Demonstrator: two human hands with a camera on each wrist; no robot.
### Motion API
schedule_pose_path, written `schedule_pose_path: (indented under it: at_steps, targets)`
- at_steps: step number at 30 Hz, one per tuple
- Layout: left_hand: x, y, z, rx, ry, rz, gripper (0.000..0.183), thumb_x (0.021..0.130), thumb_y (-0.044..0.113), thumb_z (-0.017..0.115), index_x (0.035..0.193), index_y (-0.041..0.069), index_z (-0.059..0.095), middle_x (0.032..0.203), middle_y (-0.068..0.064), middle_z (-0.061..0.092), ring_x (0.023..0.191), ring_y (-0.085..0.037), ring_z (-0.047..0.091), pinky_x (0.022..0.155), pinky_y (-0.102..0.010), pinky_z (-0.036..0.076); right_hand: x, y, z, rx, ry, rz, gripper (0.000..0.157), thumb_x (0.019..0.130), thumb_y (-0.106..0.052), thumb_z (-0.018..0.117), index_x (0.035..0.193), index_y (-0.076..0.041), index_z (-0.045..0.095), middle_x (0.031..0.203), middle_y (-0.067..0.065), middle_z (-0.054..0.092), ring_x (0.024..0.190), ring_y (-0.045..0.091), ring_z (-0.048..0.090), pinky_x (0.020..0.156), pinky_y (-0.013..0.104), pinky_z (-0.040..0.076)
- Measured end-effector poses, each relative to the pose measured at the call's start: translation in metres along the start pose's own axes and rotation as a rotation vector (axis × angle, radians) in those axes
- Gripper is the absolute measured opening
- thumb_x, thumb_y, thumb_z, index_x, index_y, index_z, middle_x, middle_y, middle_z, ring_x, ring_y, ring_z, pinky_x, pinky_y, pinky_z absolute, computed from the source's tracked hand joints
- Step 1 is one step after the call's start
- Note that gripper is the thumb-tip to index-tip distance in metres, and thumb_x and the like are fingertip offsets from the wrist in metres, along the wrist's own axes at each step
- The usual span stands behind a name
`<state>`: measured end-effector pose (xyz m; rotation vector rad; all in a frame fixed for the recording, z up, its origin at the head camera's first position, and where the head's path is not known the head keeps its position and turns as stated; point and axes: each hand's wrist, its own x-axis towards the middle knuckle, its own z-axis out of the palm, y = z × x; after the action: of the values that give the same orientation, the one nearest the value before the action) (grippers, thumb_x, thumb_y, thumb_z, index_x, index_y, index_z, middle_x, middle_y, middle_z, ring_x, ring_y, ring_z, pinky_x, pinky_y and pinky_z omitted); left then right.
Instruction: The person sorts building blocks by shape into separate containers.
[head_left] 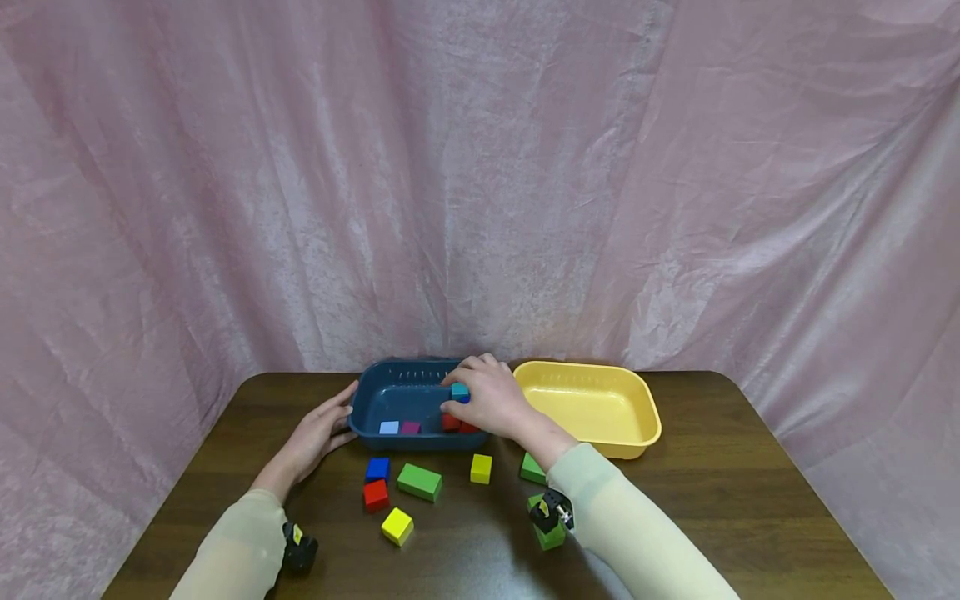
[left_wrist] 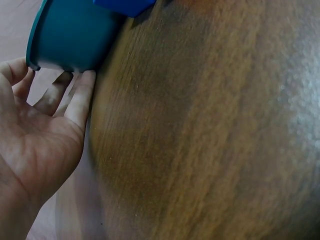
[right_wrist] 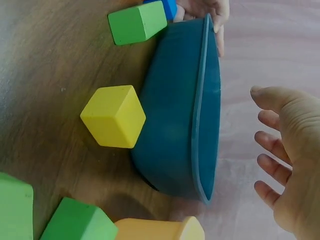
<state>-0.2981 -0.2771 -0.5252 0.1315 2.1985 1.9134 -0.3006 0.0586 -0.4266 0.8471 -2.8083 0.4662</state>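
A dark blue plastic basket (head_left: 418,442) stands at the back of the table. My left hand (head_left: 313,439) touches its left end, fingers extended; in the left wrist view the fingertips meet the basket wall (left_wrist: 70,37) near its rim and base. Above the basket's right half is my right hand (head_left: 493,402), thumb and fingers spread apart with nothing between them in the right wrist view. A teal block (head_left: 460,390) shows between thumb and fingers in the head view. Inside the basket are red blocks (head_left: 450,422), a light blue block (head_left: 389,427) and a magenta block (head_left: 410,427).
A yellow basket (head_left: 648,442) stands right of the blue one. In front lie a blue block (head_left: 378,469), a red block (head_left: 376,496), yellow blocks (head_left: 481,469) and green blocks (head_left: 420,482), some partly under my right forearm. A pink curtain (head_left: 480,183) hangs behind the table.
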Motion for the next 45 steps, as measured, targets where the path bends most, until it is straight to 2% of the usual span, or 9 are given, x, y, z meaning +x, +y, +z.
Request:
schedule_pose_path:
  at_steps: [12, 31, 39, 45]
  targets:
    - [0.001, -0.001, 0.001, -0.007, -0.003, -0.004, 0.057, 0.111, 0.036, 0.043, 0.164, 0.031, 0.024, 0.169, -0.009, 0.019, 0.144, -0.038, 0.039, 0.112, -0.053, 0.038, -0.017, 0.010, -0.021, 0.016, 0.054, -0.045, 0.034, 0.091, -0.047, 0.076, 0.119, -0.027, 0.076, 0.123, -0.005, 0.065, 0.117, 0.020, 0.049, 0.097, 0.041, 0.043]
    - [-0.001, -0.001, 0.001, 0.000, 0.001, -0.009, 0.057, 0.111, 0.035, 0.042, 0.164, 0.031, 0.023, 0.170, -0.009, 0.016, 0.145, -0.038, 0.038, 0.113, -0.053, 0.037, -0.048, 0.026, -0.050, 0.028, 0.150, -0.065, 0.031, 0.090, -0.043, 0.078, 0.115, -0.025, 0.077, 0.122, -0.004, 0.067, 0.118, 0.020, 0.050, 0.097, 0.043, 0.042]
    - [-0.001, 0.000, 0.001, -0.004, -0.005, -0.011, 0.057, 0.111, 0.035, 0.041, 0.165, 0.031, 0.022, 0.170, -0.009, 0.016, 0.145, -0.038, 0.037, 0.113, -0.053, 0.037, -0.058, 0.027, -0.056, 0.029, 0.179, -0.090, 0.030, 0.089, -0.041, 0.079, 0.114, -0.023, 0.078, 0.117, -0.003, 0.068, 0.114, 0.021, 0.051, 0.095, 0.043, 0.043]
    - [-0.001, 0.000, 0.001, -0.007, -0.004, -0.012, 0.056, 0.111, 0.034, 0.041, 0.165, 0.031, 0.022, 0.170, -0.008, 0.016, 0.145, -0.037, 0.037, 0.113, -0.052, 0.037, -0.064, 0.025, -0.053, 0.031, 0.198, -0.126, 0.030, 0.087, -0.039, 0.081, 0.112, -0.023, 0.078, 0.115, -0.003, 0.068, 0.113, 0.021, 0.052, 0.096, 0.043, 0.044]
